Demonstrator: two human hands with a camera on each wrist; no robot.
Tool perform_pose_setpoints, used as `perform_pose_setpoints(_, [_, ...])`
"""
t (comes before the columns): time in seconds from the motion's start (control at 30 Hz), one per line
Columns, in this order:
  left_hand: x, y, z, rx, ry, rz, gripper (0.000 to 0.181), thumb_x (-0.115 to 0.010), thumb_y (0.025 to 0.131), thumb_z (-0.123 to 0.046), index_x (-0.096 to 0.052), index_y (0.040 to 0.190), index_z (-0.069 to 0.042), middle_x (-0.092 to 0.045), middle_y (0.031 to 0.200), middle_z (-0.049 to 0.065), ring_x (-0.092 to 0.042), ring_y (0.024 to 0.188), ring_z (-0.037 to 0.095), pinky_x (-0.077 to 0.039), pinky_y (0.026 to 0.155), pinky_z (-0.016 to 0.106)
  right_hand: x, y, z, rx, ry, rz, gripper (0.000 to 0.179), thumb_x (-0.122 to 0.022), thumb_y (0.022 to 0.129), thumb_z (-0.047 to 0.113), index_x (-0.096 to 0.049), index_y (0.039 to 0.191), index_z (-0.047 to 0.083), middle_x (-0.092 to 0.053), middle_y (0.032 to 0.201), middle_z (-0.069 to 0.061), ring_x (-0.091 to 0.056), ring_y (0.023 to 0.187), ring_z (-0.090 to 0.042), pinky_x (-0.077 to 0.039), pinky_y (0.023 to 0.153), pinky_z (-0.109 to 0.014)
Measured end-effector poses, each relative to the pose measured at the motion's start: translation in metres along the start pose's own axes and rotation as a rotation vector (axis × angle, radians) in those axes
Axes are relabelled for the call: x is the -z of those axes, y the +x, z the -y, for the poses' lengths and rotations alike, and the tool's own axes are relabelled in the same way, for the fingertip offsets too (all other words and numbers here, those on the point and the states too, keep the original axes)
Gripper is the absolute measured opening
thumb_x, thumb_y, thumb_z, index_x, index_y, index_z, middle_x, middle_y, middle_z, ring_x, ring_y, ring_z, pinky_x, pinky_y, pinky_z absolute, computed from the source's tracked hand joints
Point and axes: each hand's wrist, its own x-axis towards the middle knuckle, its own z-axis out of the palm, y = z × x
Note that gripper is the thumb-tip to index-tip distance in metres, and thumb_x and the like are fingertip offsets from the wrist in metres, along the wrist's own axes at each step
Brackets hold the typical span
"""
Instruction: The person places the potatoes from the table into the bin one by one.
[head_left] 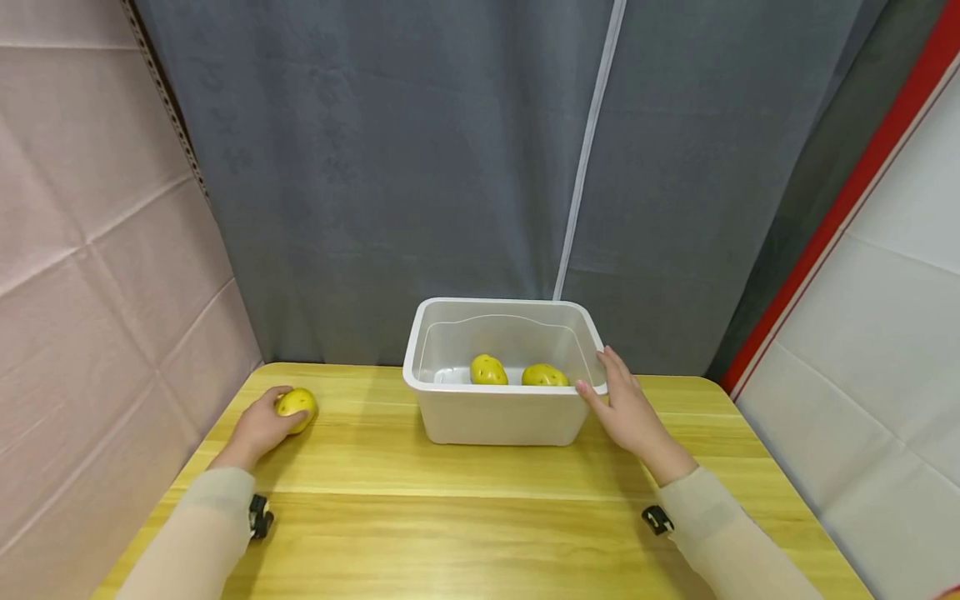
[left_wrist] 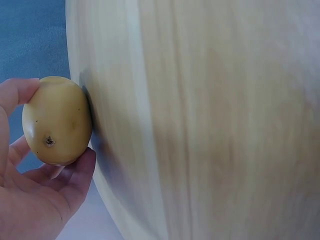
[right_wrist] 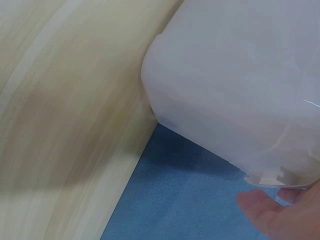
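Note:
At the left of the table, my left hand [head_left: 262, 423] grips a yellow potato [head_left: 297, 407] between thumb and fingers. The left wrist view shows this potato [left_wrist: 59, 122] close up, smooth with small dark spots and one scar, its side at the tabletop. My right hand [head_left: 628, 412] is at the front right corner of a white plastic bin [head_left: 498, 417], fingers fairly straight by its rim. Inside the bin lie two more yellow potatoes, one [head_left: 488, 370] near the middle and another [head_left: 545, 376] to its right. In the right wrist view the thumb is hidden.
The wooden table [head_left: 420, 533] ends at a grey curtain [head_left: 360, 183] behind the bin. A pale cloth wall [head_left: 97, 275] flanks the left side, and a white panel [head_left: 885, 358] with a red edge the right. Each wrist wears a small black device.

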Motion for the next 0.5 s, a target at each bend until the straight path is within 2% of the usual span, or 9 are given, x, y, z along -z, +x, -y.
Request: perform_pose_setpoints(0.5, [-0.0023,-0.0056,-0.0093,-0.016,0.049,0.01,0.072,-0.068,0.093,-0.038,-0.041,0.144,0.005,-0.045,0.138,0.038,-0.048,0.12,0.054,-0.04,0.097,0.064,-0.0008,0.0008,-0.0012,0.001,-0.002,-0.002,0.077,-0.049,0.104,0.048,-0.022,0.156,-0.003,-0.012,0.164,-0.024,-0.019,0.145,-0.05,-0.022,0.112,-0.069])
